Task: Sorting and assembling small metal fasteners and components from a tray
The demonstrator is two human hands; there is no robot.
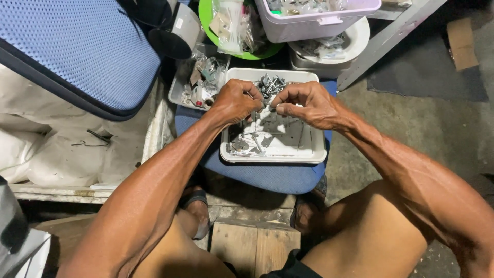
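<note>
Mid-sort: left hand [235, 102] and right hand [303, 104] each pinch small metal bits over white tray [319, 154]; screw pile [271, 84] remains unsorted

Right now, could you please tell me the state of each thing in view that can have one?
Left hand: fingers pinched on a small metal part over the tray.
Right hand: fingers pinched, meeting the left.
White tray: open, on a blue stool, holding screws.
Lilac bin: open, full.
</note>
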